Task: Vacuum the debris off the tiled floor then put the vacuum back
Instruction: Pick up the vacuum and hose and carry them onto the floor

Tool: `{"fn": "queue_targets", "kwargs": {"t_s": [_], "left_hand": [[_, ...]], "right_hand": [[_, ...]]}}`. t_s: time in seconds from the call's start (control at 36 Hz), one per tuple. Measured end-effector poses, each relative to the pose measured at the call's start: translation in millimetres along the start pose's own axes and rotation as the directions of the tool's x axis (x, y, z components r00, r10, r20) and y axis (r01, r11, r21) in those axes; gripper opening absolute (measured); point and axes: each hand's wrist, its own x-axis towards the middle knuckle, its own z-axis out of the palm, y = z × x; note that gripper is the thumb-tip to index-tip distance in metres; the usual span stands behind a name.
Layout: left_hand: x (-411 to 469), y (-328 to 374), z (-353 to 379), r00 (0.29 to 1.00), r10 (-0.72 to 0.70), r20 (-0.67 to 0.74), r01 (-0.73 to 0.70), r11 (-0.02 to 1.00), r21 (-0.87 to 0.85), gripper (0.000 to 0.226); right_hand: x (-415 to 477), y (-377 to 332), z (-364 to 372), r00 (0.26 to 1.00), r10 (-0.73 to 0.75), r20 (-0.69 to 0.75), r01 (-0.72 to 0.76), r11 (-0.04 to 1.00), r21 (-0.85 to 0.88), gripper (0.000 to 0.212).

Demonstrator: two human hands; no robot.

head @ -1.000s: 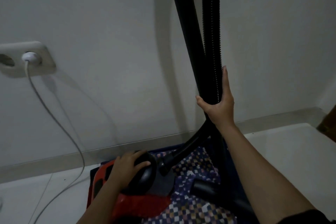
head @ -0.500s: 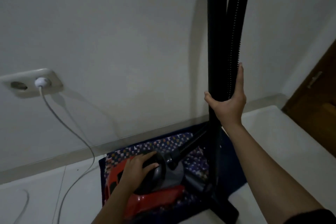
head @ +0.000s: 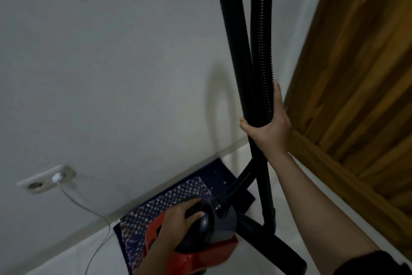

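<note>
A red and black canister vacuum (head: 209, 250) sits low in the view on a dark patterned mat (head: 156, 210). My left hand (head: 178, 221) grips the black handle on top of the vacuum body. My right hand (head: 268, 125) is wrapped around the upright black wand (head: 234, 40) and the ribbed hose (head: 260, 40) together, about halfway up. The wand runs down to the black floor head (head: 278, 250) on the white tiled floor (head: 256, 259). The hose curves from my right hand down into the vacuum's grey front.
A wall socket (head: 48, 178) with a white plug and cord (head: 93, 214) is on the white wall at left; the cord trails down across the floor. A brown wooden door (head: 361, 74) fills the right side, close behind my right hand.
The view has swung right and tilted, so the socket dropped to the lower left and the wooden door now fills the right. Both hands keep the same grips.
</note>
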Motion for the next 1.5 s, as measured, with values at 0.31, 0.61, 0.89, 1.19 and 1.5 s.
{"fn": "queue_targets", "kwargs": {"t_s": [0.31, 0.61, 0.89, 1.19, 1.5], "left_hand": [[-51, 92, -7, 0.945, 0.275, 0.177, -0.282, 0.959, 0.016, 0.033], [-143, 161, 51, 0.791, 0.488, 0.37, -0.525, 0.851, 0.0, 0.043], [-295, 197, 144, 0.69, 0.554, 0.466, -0.625, 0.78, -0.001, 0.044], [-455, 206, 254, 0.555, 0.567, 0.609, -0.664, 0.743, -0.086, 0.042], [-523, 177, 344, 0.413, 0.554, 0.723, -0.724, 0.682, -0.109, 0.046]], "right_hand": [[-30, -75, -166, 0.963, 0.089, -0.255, -0.136, 0.975, -0.174, 0.106], [-139, -128, -328, 0.879, 0.069, -0.472, -0.242, 0.917, -0.317, 0.105], [-286, -180, -473, 0.821, 0.057, -0.567, -0.325, 0.865, -0.383, 0.105], [-450, -234, -605, 0.754, 0.075, -0.653, -0.474, 0.751, -0.46, 0.106], [-576, -233, -647, 0.636, 0.114, -0.763, -0.637, 0.636, -0.435, 0.108]]}}
